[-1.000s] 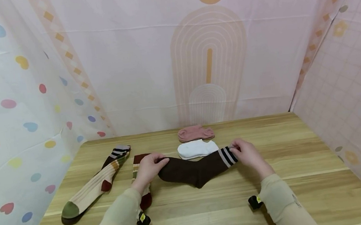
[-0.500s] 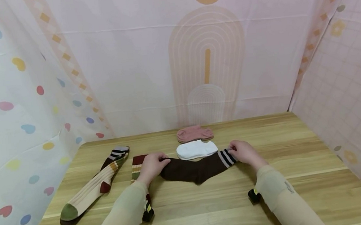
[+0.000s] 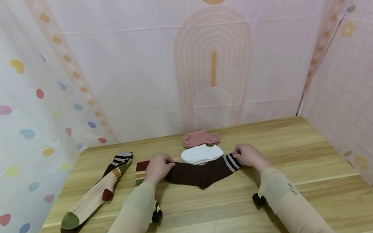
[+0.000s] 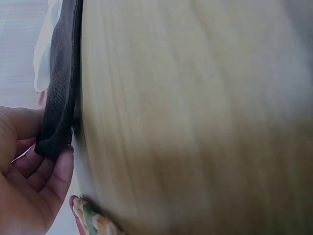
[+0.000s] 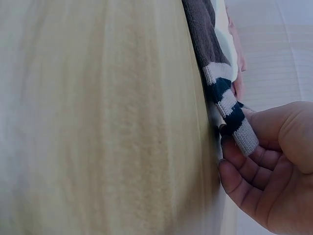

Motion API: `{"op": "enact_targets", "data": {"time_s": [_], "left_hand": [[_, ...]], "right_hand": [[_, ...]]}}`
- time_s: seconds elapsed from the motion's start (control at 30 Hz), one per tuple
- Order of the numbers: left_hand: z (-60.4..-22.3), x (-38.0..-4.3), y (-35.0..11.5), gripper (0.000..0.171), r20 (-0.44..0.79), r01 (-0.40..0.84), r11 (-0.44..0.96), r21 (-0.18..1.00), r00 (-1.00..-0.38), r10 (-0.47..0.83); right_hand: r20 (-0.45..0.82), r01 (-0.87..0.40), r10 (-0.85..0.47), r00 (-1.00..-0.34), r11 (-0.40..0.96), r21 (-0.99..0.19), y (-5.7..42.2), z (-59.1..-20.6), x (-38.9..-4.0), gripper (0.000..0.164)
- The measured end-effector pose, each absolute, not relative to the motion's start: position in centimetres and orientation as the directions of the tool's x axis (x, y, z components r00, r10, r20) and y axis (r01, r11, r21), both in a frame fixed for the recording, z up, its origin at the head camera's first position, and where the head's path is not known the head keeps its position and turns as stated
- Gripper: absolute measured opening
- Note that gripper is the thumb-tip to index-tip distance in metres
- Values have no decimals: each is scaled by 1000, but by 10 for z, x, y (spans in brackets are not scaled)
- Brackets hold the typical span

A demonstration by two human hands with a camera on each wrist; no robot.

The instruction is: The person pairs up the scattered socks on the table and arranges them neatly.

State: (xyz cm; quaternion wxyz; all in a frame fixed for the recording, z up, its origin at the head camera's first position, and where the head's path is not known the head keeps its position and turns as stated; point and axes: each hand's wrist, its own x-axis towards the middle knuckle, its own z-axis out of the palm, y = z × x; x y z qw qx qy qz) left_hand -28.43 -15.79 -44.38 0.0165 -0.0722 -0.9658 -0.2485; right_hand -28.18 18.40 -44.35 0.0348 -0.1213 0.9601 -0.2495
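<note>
A dark brown sock [image 3: 198, 173] with grey and black stripes at its cuff stretches sideways between both hands. My left hand [image 3: 159, 168] pinches its toe end; in the left wrist view the brown fabric [image 4: 61, 73] passes between thumb and fingers. At the other end my right hand [image 3: 250, 155] pinches the striped cuff [image 5: 234, 115] between thumb and fingers. Just behind the brown sock lie white ankle socks [image 3: 201, 154], and behind those, pink ankle socks [image 3: 200, 138]. Under the left wrist lies a multicoloured sock [image 3: 142, 171], mostly covered by the hand and sleeve.
On the left of the wooden table [image 3: 216, 218], a cream sock [image 3: 93, 202] with green toe and dark red heel lies over another brown striped sock [image 3: 116, 162]. Patterned curtains [image 3: 135, 80] hang behind the table and along both sides.
Both hands have brought the brown sock slightly lower, close to the table behind the white socks' front edge. The left forearm has shifted right, covering more of the multicoloured sock.
</note>
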Motion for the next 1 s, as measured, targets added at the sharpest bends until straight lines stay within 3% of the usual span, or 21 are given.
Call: {"op": "enact_targets", "data": {"time_s": [0.37, 1.0], "left_hand": [[-446, -296, -153, 4, 63, 94, 887, 451, -995, 74], [-442, -296, -151, 3, 68, 106, 884, 455, -994, 84]], "right_hand": [[3, -223, -254, -967, 845, -485, 183, -443, -285, 11], [49, -228, -230, -972, 867, -443, 180, -448, -298, 10]]}}
